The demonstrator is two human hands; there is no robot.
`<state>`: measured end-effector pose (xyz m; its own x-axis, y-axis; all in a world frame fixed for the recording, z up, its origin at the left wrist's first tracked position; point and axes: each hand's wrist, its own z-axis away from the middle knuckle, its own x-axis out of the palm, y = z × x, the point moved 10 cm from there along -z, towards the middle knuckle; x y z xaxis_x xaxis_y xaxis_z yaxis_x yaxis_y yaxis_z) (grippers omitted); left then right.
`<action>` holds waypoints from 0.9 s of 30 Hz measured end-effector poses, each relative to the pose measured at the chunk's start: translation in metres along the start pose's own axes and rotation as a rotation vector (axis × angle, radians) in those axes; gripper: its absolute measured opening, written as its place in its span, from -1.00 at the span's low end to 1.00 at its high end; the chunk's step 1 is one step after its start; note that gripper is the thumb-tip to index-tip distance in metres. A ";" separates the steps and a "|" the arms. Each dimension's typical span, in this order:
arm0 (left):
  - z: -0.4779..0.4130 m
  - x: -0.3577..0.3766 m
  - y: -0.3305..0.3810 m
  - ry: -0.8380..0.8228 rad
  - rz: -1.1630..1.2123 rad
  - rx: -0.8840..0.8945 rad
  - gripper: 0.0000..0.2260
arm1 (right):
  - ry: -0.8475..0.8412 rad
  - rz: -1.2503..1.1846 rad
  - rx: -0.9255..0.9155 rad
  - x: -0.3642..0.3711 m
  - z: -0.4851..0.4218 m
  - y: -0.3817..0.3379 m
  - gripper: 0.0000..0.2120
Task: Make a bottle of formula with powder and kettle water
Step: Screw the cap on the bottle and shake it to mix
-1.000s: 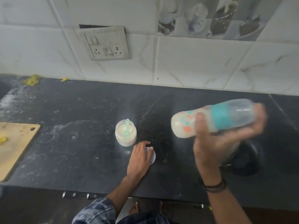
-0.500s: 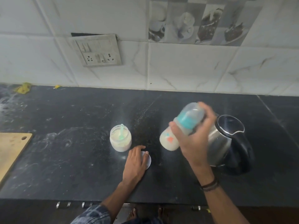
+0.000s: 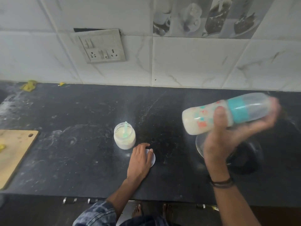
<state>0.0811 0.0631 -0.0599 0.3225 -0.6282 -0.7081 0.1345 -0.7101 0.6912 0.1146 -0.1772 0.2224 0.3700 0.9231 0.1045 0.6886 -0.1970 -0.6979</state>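
My right hand (image 3: pixel 228 137) grips a baby bottle (image 3: pixel 203 118) with a teal collar and clear cap, held on its side in the air, blurred with motion; milky liquid fills its base end at the left. Beneath that hand the steel and black kettle (image 3: pixel 244 157) is mostly hidden. An open jar of formula powder (image 3: pixel 124 138) with a pale green scoop standing in it sits mid-counter. My left hand (image 3: pixel 140 160) lies flat on the jar's white lid (image 3: pixel 153 158) on the black counter (image 3: pixel 81 152), just right of the jar.
A wooden cutting board (image 3: pixel 14 154) lies at the left edge with a yellow scrap on it. Yellow scraps (image 3: pixel 29 85) sit at the back left by the tiled wall. A switch and socket plate (image 3: pixel 101 46) hangs on the wall. Bare feet show below the counter's front edge.
The bottle swung from sideways to tilted upright and back to sideways in my right hand. My left hand stayed on the lid.
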 end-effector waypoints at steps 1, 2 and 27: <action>0.000 0.000 -0.001 -0.003 0.001 -0.001 -0.80 | -0.065 0.025 0.062 0.011 0.004 0.013 -0.18; 0.001 0.000 -0.002 -0.004 0.006 0.002 -0.81 | -0.168 0.031 0.130 0.024 0.012 0.028 -0.20; 0.000 -0.001 -0.004 0.012 0.033 -0.021 -0.78 | -0.120 -0.107 0.206 0.020 0.017 0.034 -0.25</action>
<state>0.0808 0.0662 -0.0620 0.3381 -0.6472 -0.6832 0.1431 -0.6822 0.7171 0.1347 -0.1602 0.1885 0.2169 0.9701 0.1090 0.5735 -0.0363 -0.8184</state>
